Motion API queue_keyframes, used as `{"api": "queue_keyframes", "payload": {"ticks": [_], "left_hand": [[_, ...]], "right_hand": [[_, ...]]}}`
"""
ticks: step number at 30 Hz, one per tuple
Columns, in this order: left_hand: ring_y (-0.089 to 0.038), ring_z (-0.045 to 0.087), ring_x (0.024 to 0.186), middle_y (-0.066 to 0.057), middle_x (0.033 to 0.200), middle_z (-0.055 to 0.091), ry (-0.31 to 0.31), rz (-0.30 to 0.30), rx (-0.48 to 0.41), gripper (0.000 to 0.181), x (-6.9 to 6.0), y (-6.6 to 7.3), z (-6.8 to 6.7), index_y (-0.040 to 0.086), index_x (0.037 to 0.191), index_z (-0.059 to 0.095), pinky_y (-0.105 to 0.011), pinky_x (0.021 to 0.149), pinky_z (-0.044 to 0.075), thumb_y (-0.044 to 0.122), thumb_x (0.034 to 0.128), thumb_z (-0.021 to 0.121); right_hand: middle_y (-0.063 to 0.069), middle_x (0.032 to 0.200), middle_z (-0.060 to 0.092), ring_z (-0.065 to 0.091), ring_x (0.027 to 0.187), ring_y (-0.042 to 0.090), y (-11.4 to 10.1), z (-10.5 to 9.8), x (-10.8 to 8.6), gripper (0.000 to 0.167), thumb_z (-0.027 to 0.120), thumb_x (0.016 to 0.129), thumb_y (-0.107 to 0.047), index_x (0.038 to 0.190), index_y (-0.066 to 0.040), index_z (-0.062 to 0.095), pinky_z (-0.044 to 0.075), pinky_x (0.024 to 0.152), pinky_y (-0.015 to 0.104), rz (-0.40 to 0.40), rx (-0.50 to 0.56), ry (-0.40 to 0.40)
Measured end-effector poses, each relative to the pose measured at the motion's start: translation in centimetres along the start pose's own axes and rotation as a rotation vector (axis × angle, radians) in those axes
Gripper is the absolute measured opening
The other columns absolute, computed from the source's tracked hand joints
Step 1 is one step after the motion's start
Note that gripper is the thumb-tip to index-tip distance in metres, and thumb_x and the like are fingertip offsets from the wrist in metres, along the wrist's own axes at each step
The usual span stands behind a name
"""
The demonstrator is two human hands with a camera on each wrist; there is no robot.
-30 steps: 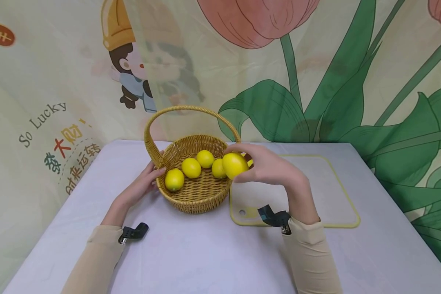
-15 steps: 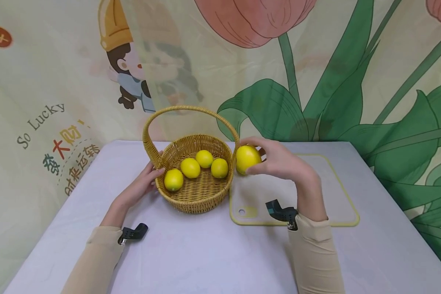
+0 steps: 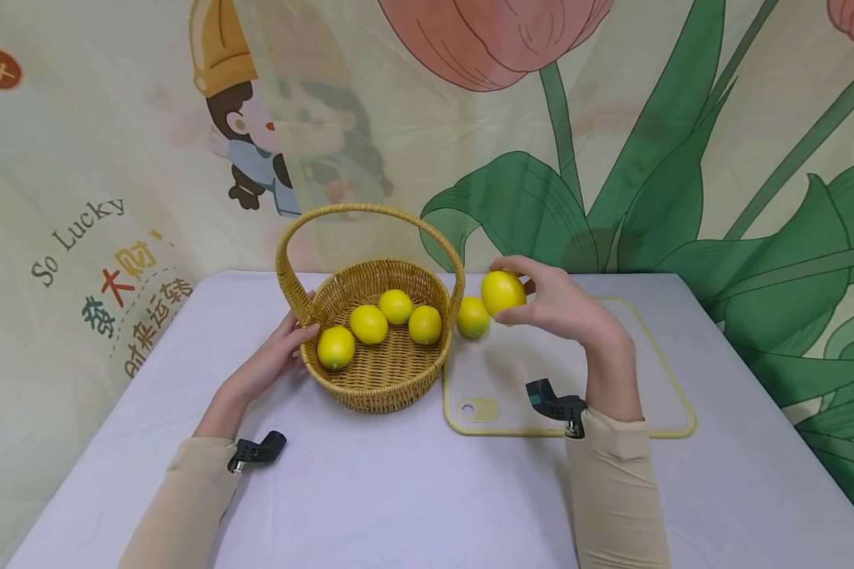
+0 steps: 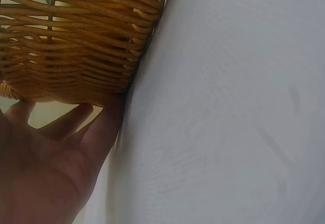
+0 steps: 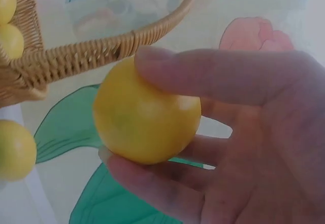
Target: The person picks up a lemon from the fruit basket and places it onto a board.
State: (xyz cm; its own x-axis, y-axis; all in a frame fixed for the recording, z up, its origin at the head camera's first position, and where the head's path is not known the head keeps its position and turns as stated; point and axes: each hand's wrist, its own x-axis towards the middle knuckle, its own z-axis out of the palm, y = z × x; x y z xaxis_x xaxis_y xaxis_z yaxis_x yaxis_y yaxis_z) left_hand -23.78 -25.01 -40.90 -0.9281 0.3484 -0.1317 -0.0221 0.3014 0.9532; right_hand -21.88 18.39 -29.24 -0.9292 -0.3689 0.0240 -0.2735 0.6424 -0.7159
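The right hand [image 3: 565, 304] pinches a yellow lemon [image 3: 503, 292] between thumb and fingers, above the cutting board's back left part. In the right wrist view, thumb and fingers [image 5: 244, 117] curl round the lemon [image 5: 147, 113]. Another lemon [image 3: 473, 318] lies just right of the woven basket [image 3: 380, 393]. Inside the basket are several lemons [image 3: 369, 325]. The left hand [image 3: 273, 359] rests against the basket's left side, thumb at the rim by the handle's base. The left wrist view has its fingers [image 4: 106, 127] touching the basket's lower wall [image 4: 76, 61].
A white cutting board [image 3: 541, 395] with a yellow-green edge lies right of the basket on the white-covered table [image 3: 398, 490]. The basket's tall handle [image 3: 370, 209] arches above it. A printed curtain [image 3: 470, 158] hangs behind the table.
The right hand has moved right with its lemon, from over the basket's right rim to over the board. The lemon beside the basket has come into sight. The left hand stays at the basket.
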Motion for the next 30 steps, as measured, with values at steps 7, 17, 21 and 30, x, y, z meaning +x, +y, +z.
{"api": "queue_keyframes", "payload": {"ticks": [7, 17, 21, 30], "left_hand": [[-0.031, 0.020, 0.152, -0.004, 0.169, 0.003, -0.004, 0.006, -0.002, 0.071, 0.0, 0.0, 0.0, 0.043, 0.158, -0.002, -0.056, 0.116, 0.030, 0.049, 0.1036, 0.043], [-0.032, 0.023, 0.151, -0.003, 0.169, 0.002, 0.000, 0.005, 0.005, 0.070, 0.0, 0.0, -0.1, 0.044, 0.158, -0.001, -0.055, 0.115, 0.033, 0.048, 0.1041, 0.043], [-0.032, 0.024, 0.151, -0.003, 0.169, 0.003, -0.001, 0.001, 0.000, 0.071, 0.0, 0.1, -0.1, 0.042, 0.158, -0.002, -0.055, 0.115, 0.033, 0.047, 0.1040, 0.044], [-0.032, 0.023, 0.151, -0.003, 0.169, 0.002, -0.005, -0.007, 0.000, 0.071, 0.0, 0.3, -0.1, 0.042, 0.158, -0.002, -0.054, 0.114, 0.035, 0.048, 0.1040, 0.043]], "right_hand": [[0.006, 0.137, 0.052, 0.058, 0.107, 0.031, 1.7, 0.3, 0.8, 0.064, 0.074, 0.084, -0.018, 0.143, -0.021, 0.048, 0.048, 0.085, 0.039, 0.070, -0.021, 0.030], [0.011, 0.134, 0.053, 0.058, 0.105, 0.031, 4.1, 1.2, 2.4, 0.063, 0.075, 0.084, -0.021, 0.142, -0.020, 0.048, 0.047, 0.087, 0.039, 0.095, -0.013, 0.041], [0.011, 0.135, 0.053, 0.057, 0.106, 0.031, 5.0, 1.6, 3.0, 0.065, 0.075, 0.084, -0.022, 0.143, -0.021, 0.047, 0.047, 0.087, 0.039, 0.112, -0.005, 0.052], [0.012, 0.136, 0.053, 0.055, 0.109, 0.032, 6.1, 2.3, 3.6, 0.066, 0.075, 0.084, -0.023, 0.143, -0.018, 0.047, 0.048, 0.088, 0.040, 0.143, -0.007, 0.053]]}}
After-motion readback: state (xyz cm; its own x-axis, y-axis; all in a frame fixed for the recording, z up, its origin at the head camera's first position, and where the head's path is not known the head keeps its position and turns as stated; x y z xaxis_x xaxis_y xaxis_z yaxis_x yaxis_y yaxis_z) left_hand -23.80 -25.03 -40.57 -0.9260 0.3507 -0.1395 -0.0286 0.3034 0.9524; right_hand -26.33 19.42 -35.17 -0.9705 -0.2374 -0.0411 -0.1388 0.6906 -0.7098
